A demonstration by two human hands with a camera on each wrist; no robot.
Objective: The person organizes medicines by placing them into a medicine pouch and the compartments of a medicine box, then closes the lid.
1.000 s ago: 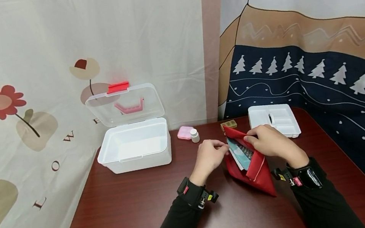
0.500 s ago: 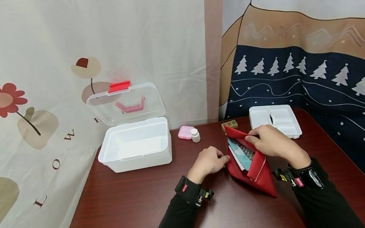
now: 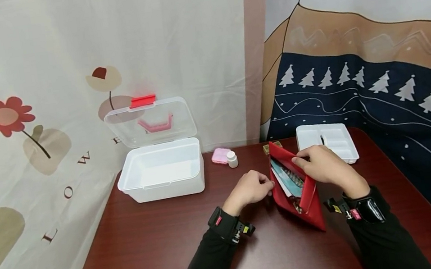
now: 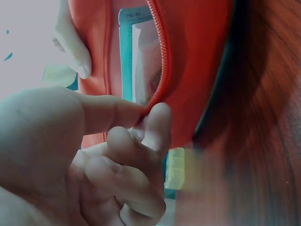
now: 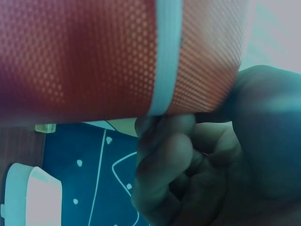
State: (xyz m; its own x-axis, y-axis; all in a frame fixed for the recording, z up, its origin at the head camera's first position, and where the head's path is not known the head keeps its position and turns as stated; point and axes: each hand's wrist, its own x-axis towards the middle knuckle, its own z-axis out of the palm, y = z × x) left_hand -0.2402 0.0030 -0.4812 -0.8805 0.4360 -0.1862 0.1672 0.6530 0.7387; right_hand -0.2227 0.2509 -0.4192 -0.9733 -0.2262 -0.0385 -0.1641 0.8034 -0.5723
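A red zippered pouch (image 3: pixel 311 212) stands tilted on the table between both hands, its zip undone. Inside show a teal-and-white packet (image 4: pixel 126 52), a white packet (image 4: pixel 146 59) and, in the head view, a grey blister-like strip (image 3: pixel 294 177). My left hand (image 3: pixel 250 189) pinches the zip-side edge of the pouch between thumb and index finger, the other fingers curled below. On the opposite side, my right hand (image 3: pixel 323 165) grips the pouch's upper edge with thumb and fingers. In the right wrist view the pouch's textured outside with a pale stripe (image 5: pixel 167 56) fills the top.
An open white box (image 3: pixel 161 173) with a raised clear lid stands at the left back. Beside it are a pink case (image 3: pixel 220 155) and a small white bottle (image 3: pixel 232 159). A yellowish pill box (image 3: pixel 267 149) lies behind the pouch, a white divided tray (image 3: pixel 337 141) at the right back.
My left hand drew back from the pouch's mouth, dropped lower, then took hold of its edge. The pouch's mouth is spread wider, showing more inside. My right hand keeps its grip.
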